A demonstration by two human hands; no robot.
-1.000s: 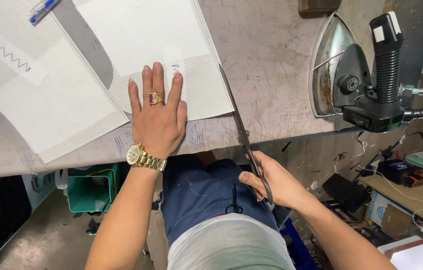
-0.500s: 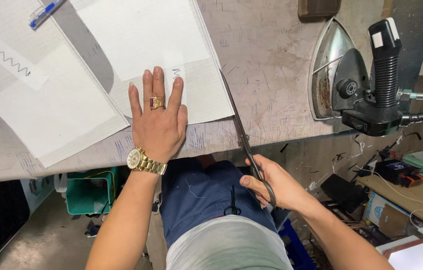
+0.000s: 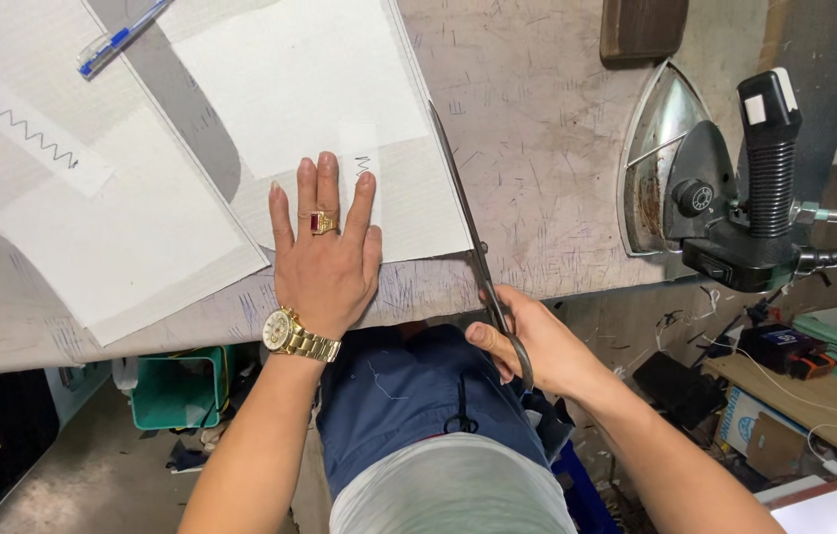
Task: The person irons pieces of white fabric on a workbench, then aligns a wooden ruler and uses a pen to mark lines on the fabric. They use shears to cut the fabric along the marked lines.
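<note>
My left hand [image 3: 324, 255] lies flat, fingers spread a little, on a white fabric sheet [image 3: 339, 109] at the near edge of the worn work table [image 3: 547, 148]. It wears a red-stoned ring and a gold wristwatch. My right hand [image 3: 527, 341] grips the handles of long metal scissors [image 3: 468, 227]. Their blades run along the sheet's right edge, pointing away from me.
A steam iron [image 3: 710, 178] rests on its side at the right, hose trailing off. More white fabric pieces [image 3: 92, 227], one with a zigzag line, lie at the left, with a blue pen [image 3: 122, 40] above. A green bin [image 3: 176, 386] sits under the table.
The scissors and my right hand have shifted slightly forward along the sheet's right edge. My left hand stays pressed on the fabric.
</note>
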